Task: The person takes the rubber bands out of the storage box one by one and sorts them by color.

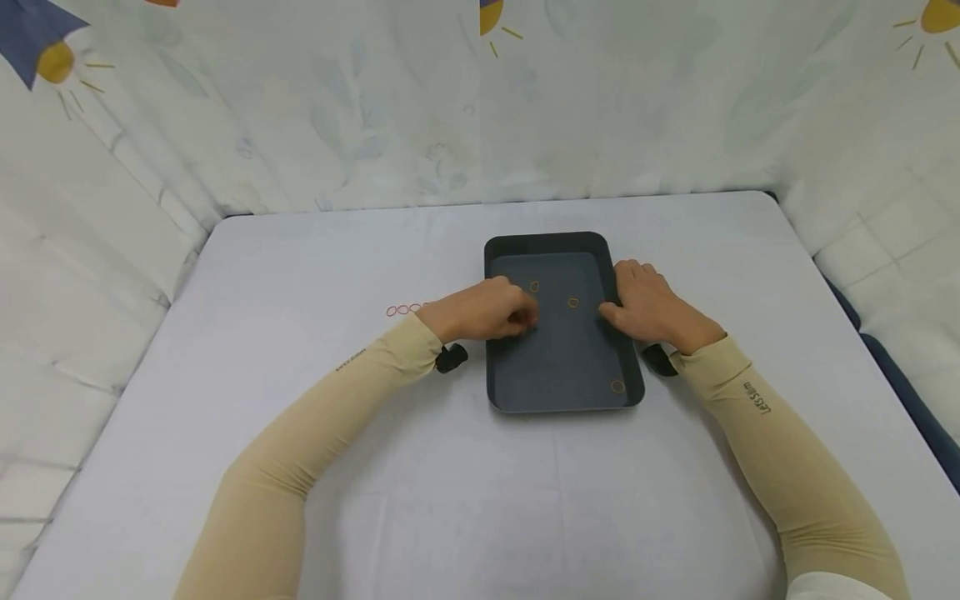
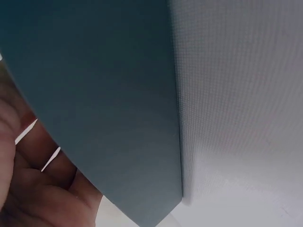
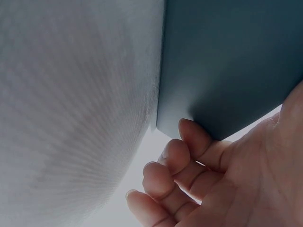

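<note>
A white, cloth-covered counter [image 1: 555, 492] carries a dark grey rectangular tray [image 1: 558, 358], lying flat near its middle. The right hand [image 1: 652, 304] has its grip closed about the tray's right wall, thumb over the rim and fingers outside, while the left hand [image 1: 487, 308], fingers curled, is over the tray's left side, its grip too hidden to tell whether it has hold of anything. Three thin orange loops [image 1: 573, 302] lie apart inside the tray, and a row of red loops [image 1: 402, 310] lies left of it.
</note>
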Demonstrator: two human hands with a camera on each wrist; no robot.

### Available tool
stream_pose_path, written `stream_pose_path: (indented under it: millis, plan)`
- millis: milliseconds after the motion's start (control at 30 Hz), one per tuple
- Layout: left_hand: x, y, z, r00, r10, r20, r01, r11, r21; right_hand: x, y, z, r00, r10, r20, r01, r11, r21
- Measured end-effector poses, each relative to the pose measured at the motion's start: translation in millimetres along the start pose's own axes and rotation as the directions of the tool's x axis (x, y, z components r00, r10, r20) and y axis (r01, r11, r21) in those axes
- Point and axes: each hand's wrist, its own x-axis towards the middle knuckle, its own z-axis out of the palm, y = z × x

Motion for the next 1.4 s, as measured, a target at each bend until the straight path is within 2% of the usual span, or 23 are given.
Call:
stream_pose_path:
  millis: [233, 567, 767, 1100, 1300, 1400]
  plan:
    - [-1.4, 0.6, 0.8, 1.000, -0.008, 0.004, 0.008, 1.000, -0.015, -0.2, 0, 1, 1.000, -0.009, 0.000, 0.009, 1.000, 0.001]
    - [-5.4, 0.1, 1.5, 0.999, 0.016, -0.050, -0.017, 0.999, -0.028, -2.0, -1, -1, 1.000, -0.007, -0.003, 0.007, 1.000, -0.002]
    - [-7.4, -0.7, 1.6, 0.994, 0.027, -0.103, -0.030, 0.999, -0.030, -2.3, -2, -2, 1.000, -0.006, -0.005, 0.006, 1.000, -0.004]
    - [-9.9, -0.9, 3.2, 0.985, 0.069, -0.155, -0.068, 0.998, 0.011, -0.9, 1, 0, 1.000, -0.003, -0.007, 0.002, 1.000, -0.006]
    - [-11.3, -1.2, 5.5, 0.984, 0.044, -0.175, -0.042, 0.999, 0.011, -1.4, 0, 0, 1.000, 0.000, -0.005, 0.000, 1.000, -0.006]
    - [-12.3, -2.1, 6.4, 0.980, 0.051, -0.192, -0.051, 0.999, 0.002, -1.6, 0, 0, 1.000, 0.000, -0.007, 0.000, 1.000, -0.005]
